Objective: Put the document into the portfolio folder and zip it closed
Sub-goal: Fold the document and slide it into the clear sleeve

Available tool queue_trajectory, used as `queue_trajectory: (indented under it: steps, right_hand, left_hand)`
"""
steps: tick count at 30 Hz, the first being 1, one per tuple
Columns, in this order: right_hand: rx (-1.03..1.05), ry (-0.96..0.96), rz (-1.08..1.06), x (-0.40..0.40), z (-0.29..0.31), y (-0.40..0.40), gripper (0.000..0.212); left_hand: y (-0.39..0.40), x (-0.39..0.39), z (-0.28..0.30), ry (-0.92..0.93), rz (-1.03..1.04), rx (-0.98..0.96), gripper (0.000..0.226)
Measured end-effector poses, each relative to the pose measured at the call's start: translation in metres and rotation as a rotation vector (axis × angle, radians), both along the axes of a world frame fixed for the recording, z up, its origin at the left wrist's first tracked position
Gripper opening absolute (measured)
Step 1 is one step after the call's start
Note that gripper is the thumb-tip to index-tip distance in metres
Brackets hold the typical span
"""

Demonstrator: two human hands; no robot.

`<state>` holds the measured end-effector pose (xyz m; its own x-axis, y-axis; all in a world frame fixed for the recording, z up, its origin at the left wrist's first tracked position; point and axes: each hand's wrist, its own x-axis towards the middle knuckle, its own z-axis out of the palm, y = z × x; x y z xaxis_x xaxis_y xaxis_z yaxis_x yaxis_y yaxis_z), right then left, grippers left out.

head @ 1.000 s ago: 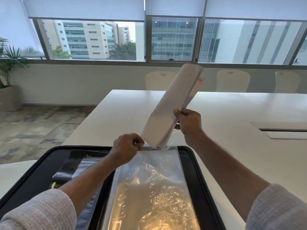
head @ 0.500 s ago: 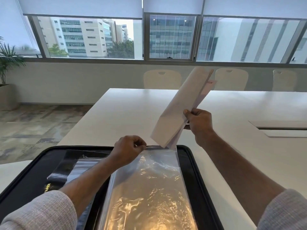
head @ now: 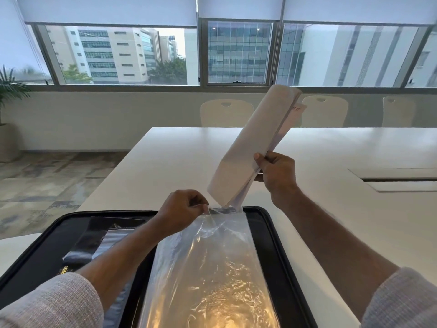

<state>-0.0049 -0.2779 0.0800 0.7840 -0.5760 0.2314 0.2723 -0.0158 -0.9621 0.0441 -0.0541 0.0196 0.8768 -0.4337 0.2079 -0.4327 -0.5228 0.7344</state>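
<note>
The black portfolio folder (head: 279, 268) lies open on the white table in front of me. A clear plastic sleeve (head: 212, 268) rises from its right half. My left hand (head: 182, 213) pinches the sleeve's top edge and lifts it. My right hand (head: 276, 174) grips a white document (head: 250, 147), a curled sheaf of paper tilted up to the right. The document's lower corner sits at the sleeve's mouth, just right of my left fingers. Whether it has entered the sleeve I cannot tell.
The white table (head: 177, 162) stretches ahead, with a recessed cable slot (head: 397, 181) at the right. Three pale chairs (head: 225, 112) stand along its far side under the windows. A potted plant (head: 7, 110) stands on the floor at the far left.
My right hand and the document have drifted a little to the right and tilted more. My left hand keeps its pinch on the sleeve edge.
</note>
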Motion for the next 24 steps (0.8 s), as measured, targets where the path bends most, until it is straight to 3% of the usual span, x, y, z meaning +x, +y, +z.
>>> queue_trajectory:
  steps: [4, 8, 15, 19, 24]
  right_hand:
    - [-0.089, 0.011, -0.083, 0.004, -0.002, 0.004, 0.024]
    - [-0.095, -0.026, -0.172, 0.008, 0.0, 0.013, 0.025]
    - [-0.017, 0.048, 0.131, 0.003, -0.001, 0.029, 0.015]
    - [0.019, 0.141, 0.216, -0.002, 0.002, 0.026, 0.007]
    - [-0.012, 0.271, 0.246, -0.006, 0.006, 0.022, 0.013]
  left_hand:
    - [0.007, -0.002, 0.006, 0.038, -0.022, -0.123, 0.006]
    - [0.006, -0.005, 0.007, 0.026, -0.073, -0.11, 0.004]
    - [-0.001, -0.009, 0.012, -0.147, 0.038, -0.185, 0.002]
    - [0.0, -0.006, 0.014, -0.184, 0.061, -0.19, 0.002]
    - [-0.003, -0.007, 0.012, -0.173, 0.061, -0.179, 0.003]
